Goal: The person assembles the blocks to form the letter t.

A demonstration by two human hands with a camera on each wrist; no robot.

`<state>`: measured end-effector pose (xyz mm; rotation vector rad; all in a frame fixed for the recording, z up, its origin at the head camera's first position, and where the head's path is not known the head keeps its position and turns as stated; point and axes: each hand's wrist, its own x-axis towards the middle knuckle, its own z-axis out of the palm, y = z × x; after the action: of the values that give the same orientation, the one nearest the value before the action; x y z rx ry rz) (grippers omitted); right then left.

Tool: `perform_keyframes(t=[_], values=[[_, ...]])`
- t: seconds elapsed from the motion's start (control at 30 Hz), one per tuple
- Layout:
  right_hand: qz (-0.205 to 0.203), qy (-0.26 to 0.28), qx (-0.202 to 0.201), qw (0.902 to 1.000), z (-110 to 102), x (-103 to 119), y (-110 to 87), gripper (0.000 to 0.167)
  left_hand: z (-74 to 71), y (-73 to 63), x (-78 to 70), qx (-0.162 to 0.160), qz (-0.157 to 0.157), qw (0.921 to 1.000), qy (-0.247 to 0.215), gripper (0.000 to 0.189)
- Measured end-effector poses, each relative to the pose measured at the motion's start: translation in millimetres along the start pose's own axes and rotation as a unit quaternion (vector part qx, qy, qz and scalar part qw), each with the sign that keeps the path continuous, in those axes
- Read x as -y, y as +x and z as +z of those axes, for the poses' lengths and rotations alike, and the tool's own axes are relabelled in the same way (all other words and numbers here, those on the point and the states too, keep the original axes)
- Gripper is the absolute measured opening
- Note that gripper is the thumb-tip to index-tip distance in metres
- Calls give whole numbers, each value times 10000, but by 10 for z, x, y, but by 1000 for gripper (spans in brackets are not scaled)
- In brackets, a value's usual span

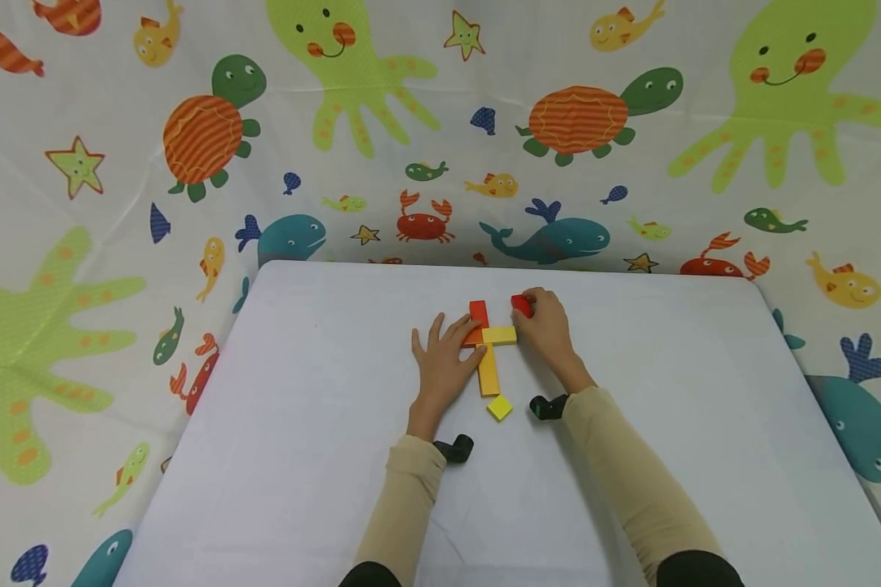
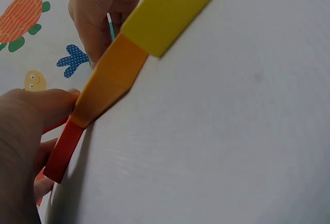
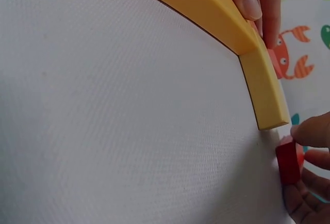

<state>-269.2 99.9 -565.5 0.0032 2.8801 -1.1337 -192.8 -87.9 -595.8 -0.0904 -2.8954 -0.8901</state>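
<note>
In the head view, my right hand [image 1: 546, 326] pinches a small red block [image 1: 521, 306] between thumb and fingers, just past the end of a pale yellow block [image 1: 501, 335]. My left hand [image 1: 444, 371] rests with spread fingers at the left of the block figure. Its fingertips touch the red blocks [image 1: 478, 310], and its thumb lies at the top of a long orange block [image 1: 488, 377]. Below that block, a yellow block [image 1: 499, 408] is turned cornerwise. From the right wrist view, the pinched red block [image 3: 289, 162] sits low beside the yellow bar's end.
The blocks lie on a white tabletop [image 1: 301, 424]. Behind it hangs a cloth [image 1: 440, 98] printed with sea animals. Black wrist cameras [image 1: 455, 448] sit on both wrists, near the table surface.
</note>
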Motion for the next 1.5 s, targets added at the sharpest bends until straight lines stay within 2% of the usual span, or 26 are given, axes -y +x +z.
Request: perform_keyframes(t=[0.6, 0.83, 1.03, 1.5], values=[[-163, -105, 6, 9998, -142, -41, -117, 48, 4, 10, 3, -14, 33, 10000, -42, 52], [-380, -138, 8, 9992, -217, -90, -228, 48, -1, 13, -4, 23, -6, 10000, -44, 53], [-573, -248, 167, 9979, -259, -130, -322, 49, 5, 7, 5, 53, -31, 10000, -37, 52], [-1071, -639, 391, 9914, -395, -109, -527, 50, -12, 2, 7, 77, -34, 9999, -70, 52]])
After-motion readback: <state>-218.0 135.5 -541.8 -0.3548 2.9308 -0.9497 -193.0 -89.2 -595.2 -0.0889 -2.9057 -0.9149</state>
